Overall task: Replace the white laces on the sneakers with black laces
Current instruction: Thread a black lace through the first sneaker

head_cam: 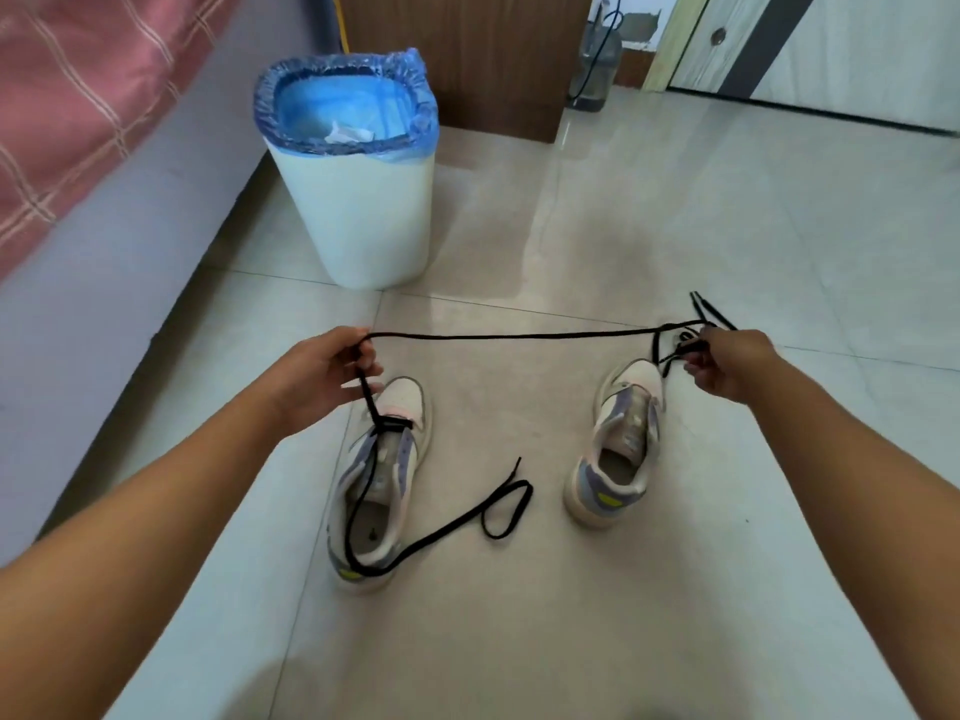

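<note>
A white waste bin point(358, 210) — lined with a blue plastic bag point(343, 98) holding crumpled paper point(347, 132) — stood on the pale tiled floor point(675, 210). A pink checked blanket point(78, 96) hung at left; a brown cabinet point(467, 49) stood behind the bin.

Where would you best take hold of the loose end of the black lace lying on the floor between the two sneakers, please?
Probably at the stiff tip of the loose black lace end, pinched from above with the fingers. It points clear of the curled loop on the pale tiled floor, right of the lilac-and-cream left sneaker, so nothing crowds it.
</note>
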